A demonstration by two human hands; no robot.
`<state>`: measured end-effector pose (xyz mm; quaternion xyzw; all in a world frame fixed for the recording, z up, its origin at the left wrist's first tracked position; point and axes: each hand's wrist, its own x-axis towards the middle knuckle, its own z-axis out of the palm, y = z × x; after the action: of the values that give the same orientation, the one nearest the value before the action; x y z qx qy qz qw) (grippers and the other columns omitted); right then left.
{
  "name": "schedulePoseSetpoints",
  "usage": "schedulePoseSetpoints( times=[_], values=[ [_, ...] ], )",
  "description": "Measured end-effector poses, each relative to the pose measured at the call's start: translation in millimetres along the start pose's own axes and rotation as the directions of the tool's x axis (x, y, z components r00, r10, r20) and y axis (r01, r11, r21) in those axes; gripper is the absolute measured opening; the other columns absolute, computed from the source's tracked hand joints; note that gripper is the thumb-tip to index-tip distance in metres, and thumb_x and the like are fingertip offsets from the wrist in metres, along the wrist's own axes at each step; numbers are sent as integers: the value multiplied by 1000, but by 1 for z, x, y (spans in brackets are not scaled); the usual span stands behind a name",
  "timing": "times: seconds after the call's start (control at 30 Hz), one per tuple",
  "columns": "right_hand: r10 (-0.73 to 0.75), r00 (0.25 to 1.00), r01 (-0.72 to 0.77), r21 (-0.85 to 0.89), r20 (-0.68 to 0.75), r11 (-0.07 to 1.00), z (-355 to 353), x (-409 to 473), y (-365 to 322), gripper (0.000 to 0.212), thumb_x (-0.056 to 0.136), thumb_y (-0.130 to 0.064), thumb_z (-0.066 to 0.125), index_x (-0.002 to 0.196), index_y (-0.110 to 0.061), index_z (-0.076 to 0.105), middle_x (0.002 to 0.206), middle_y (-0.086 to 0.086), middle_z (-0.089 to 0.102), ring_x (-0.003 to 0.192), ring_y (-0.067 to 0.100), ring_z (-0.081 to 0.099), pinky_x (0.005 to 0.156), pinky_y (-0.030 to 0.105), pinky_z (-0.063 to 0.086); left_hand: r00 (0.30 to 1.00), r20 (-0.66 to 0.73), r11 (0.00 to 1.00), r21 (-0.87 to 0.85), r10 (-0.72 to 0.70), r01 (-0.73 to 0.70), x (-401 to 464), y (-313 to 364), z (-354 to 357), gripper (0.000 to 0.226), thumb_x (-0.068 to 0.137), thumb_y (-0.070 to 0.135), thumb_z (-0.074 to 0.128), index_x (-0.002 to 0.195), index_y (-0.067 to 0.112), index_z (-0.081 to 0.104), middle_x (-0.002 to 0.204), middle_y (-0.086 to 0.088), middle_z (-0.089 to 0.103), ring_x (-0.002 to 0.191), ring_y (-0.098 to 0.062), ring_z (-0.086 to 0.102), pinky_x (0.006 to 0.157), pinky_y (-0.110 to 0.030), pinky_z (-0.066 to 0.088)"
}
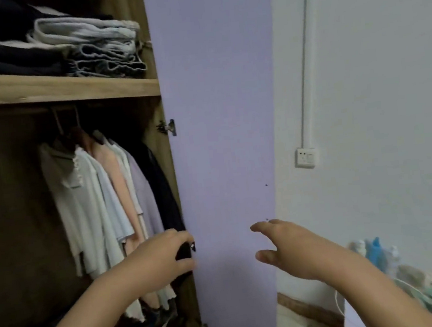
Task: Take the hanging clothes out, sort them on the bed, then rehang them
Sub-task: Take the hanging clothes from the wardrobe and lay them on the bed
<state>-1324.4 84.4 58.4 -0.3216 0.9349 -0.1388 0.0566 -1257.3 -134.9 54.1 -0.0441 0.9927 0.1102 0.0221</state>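
the left hand (163,258), low and left of centre, has its fingers and thumb curled round the lower part of a dark garment (164,194) at the right end of the hanging row, right beside the wardrobe's side panel. the right hand (286,246), low and right of centre, holds nothing: its fingers are loosely spread and reach toward the lilac wardrobe door (220,136), which stands open in the middle of the frame; whether the fingertips touch the door cannot be told. the hanging clothes (102,200) fill the left centre, a tight row of pale shirts in white, light blue, peach and lilac, with the dark one last, all slanting down to the right from hangers under the wooden shelf (60,88). on that shelf, upper left of the frame, lie folded jeans (103,50) and dark folded fabric. on the white wall at right sits a wall socket (305,158) with a cable duct running up from it. in the lower right corner lies a blurred heap of pale green and blue items.
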Motion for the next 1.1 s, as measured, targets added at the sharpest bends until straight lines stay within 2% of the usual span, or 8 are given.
schedulePoseSetpoints(
  times=[0.07, 0.23, 0.47, 0.57, 0.67, 0.8, 0.93, 1.1],
  values=[
    [-40, 999, 40, 6, 31, 999, 6, 27, -21, 56, 97, -37, 45, 147, -27, 22, 148, -1, 32, 135, 19, 34, 107, 31, 32, 999, -14, 999, -16, -37, 37, 5, -30, -6, 52, 90, 46, 51, 137, 31, 36, 140, 8, 39, 122, -8, 41, 102, -24, 36],
    [-147, 985, 145, 34, 87, 989, 21, 71, -43, 57, 97, -34, 46, 147, -25, 22, 148, 0, 33, 134, 19, 33, 106, 27, 29, 994, -17, 992, -68, -111, 110, 9, -63, -12, 52, 92, 41, 50, 140, 29, 34, 140, 8, 37, 121, -7, 40, 97, -15, 34],
    [-373, 923, 367, 81, 89, 927, 21, 174, -77, 55, 97, -31, 47, 147, -21, 24, 144, 3, 38, 130, 18, 38, 103, 23, 31, 936, -189, 950, -156, -298, 271, 48, -122, -31, 50, 89, 43, 54, 135, 28, 40, 135, 7, 45, 111, -6, 49, 89, -16, 41],
    [-466, 883, 460, 94, 57, 883, 14, 216, -88, 55, 97, -28, 46, 147, -19, 25, 145, 2, 38, 130, 16, 38, 102, 20, 30, 895, -244, 925, -172, -373, 338, 68, -139, -39, 50, 90, 41, 54, 136, 27, 40, 137, 5, 44, 118, -9, 47, 96, -20, 41],
    [-537, 844, 531, 123, 19, 838, 9, 252, -102, 52, 97, -27, 47, 145, -18, 28, 145, 4, 39, 130, 18, 39, 104, 24, 32, 849, -302, 900, -183, -434, 395, 84, -154, -43, 49, 90, 40, 54, 135, 28, 41, 137, 6, 45, 121, -8, 46, 100, -22, 41],
    [-608, 793, 604, 159, -24, 781, 6, 290, -130, 52, 96, -27, 47, 145, -18, 29, 143, 3, 41, 128, 19, 41, 105, 29, 36, 798, -323, 860, -210, -509, 464, 99, -178, -49, 48, 88, 41, 56, 133, 30, 43, 136, 8, 46, 121, -8, 47, 97, -22, 42],
    [-637, 765, 641, 210, -92, 738, 7, 326, -162, 58, 96, -29, 48, 148, -23, 22, 148, 1, 35, 132, 17, 38, 105, 28, 35, 786, -328, 852, -203, -524, 483, 110, -209, -63, 47, 89, 42, 55, 133, 30, 43, 134, 7, 48, 117, -8, 48, 94, -21, 43],
    [-602, 773, 633, 290, -200, 717, 11, 366, -201, 59, 96, -22, 48, 148, -21, 20, 150, 0, 31, 135, 16, 35, 106, 25, 31, 788, -372, 871, -170, -490, 461, 126, -253, -85, 49, 90, 42, 54, 135, 29, 41, 135, 6, 47, 119, -10, 48, 97, -24, 43]
  ],
)
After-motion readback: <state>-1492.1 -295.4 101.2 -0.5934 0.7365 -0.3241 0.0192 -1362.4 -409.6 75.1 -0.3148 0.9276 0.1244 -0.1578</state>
